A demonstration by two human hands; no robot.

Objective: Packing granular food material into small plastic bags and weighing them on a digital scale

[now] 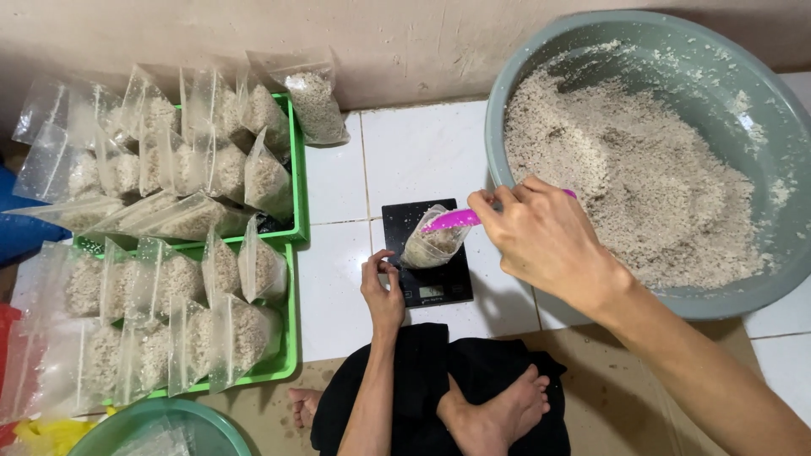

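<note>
On the white tiled floor [422, 143], a small black scale [427, 253] sits between the person's crossed legs and a large grey-green basin [541, 67] at the far right. A clear plastic bag [431, 245] partly filled with pale coarse grain stands on the scale's platform. The left hand [382, 291] rests at the scale's left edge, its fingers curled and pinching the bag's rim, apparently to hold the mouth open and the bag upright. The right hand [545, 236] reaches across from the basin side, fingers pressed together around the handle of a pink spoon [452, 220] whose bowl points into the bag's opening. The basin lies just beside the scale, so the heap of grain [634, 177] inside it is within easy reach.

On the left, two green trays [296, 169] hold many filled clear bags [194, 152] leaning against one another in rows, which keeps them from tipping.

The spoon's handle is mostly hidden inside the right fist. The scale's display is too small to read. A second grey-green bowl [152, 426] is cut off at the near left edge, and the basin's right rim runs out of view.
</note>
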